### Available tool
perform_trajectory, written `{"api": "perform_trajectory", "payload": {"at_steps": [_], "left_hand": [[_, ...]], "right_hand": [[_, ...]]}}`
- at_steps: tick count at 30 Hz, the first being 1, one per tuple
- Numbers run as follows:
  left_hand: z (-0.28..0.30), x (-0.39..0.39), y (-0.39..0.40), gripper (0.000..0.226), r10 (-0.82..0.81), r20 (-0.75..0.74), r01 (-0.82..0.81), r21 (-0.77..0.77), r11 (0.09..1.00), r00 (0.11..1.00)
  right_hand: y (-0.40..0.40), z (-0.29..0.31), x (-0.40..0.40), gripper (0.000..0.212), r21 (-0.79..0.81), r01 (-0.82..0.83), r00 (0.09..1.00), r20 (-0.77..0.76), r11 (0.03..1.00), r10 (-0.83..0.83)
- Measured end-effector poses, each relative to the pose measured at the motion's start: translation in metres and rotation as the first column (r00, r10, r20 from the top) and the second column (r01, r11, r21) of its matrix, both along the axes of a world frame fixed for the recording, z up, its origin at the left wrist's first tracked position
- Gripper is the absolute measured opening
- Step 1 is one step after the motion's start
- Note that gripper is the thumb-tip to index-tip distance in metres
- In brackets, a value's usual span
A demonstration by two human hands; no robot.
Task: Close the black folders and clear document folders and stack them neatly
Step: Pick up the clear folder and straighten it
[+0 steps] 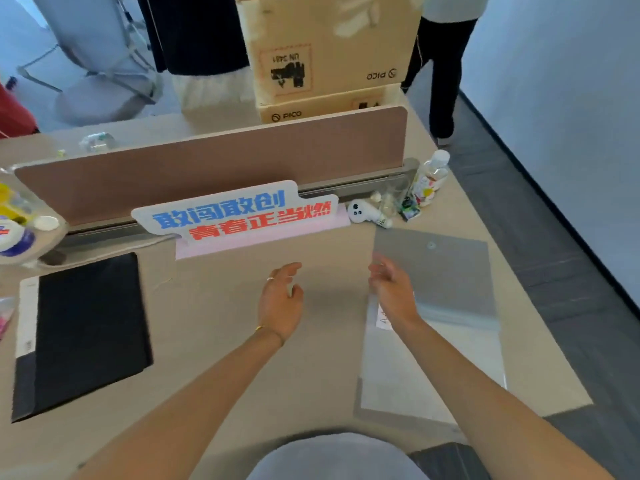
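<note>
A black folder [86, 327] lies flat and shut on the left of the desk, with a white strip along its left side. On the right lies a clear document folder [446, 282], its grey flap with a snap button folded away from me and the clear pocket [433, 362] nearer me. My left hand [280, 301] hovers over the bare middle of the desk, fingers apart, holding nothing. My right hand [391, 289] hangs at the clear folder's left edge, fingers spread; I cannot tell whether it touches the folder.
A brown divider panel [214, 168] runs along the back of the desk [221, 306], with a slogan sign [239, 213] and a pink sheet before it. Bottles and small items [408, 195] sit at the back right, containers [17, 230] at the far left. Cardboard boxes [325, 57] and a person's legs stand beyond.
</note>
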State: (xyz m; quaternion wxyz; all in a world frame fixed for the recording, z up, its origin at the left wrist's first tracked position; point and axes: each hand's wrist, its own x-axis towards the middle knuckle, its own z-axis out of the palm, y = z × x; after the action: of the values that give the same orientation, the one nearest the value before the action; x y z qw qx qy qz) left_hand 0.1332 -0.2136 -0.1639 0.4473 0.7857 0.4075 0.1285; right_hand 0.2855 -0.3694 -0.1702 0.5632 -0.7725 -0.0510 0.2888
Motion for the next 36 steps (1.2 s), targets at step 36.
{"api": "perform_trajectory", "payload": {"at_steps": [36], "left_hand": [[-0.005, 0.122, -0.088, 0.046, 0.007, -0.182, -0.076, -0.371, 0.925, 0.983]], "right_hand": [[-0.185, -0.056, 0.080, 0.063, -0.380, 0.246, 0.933, 0.341, 0.892, -0.112]]}}
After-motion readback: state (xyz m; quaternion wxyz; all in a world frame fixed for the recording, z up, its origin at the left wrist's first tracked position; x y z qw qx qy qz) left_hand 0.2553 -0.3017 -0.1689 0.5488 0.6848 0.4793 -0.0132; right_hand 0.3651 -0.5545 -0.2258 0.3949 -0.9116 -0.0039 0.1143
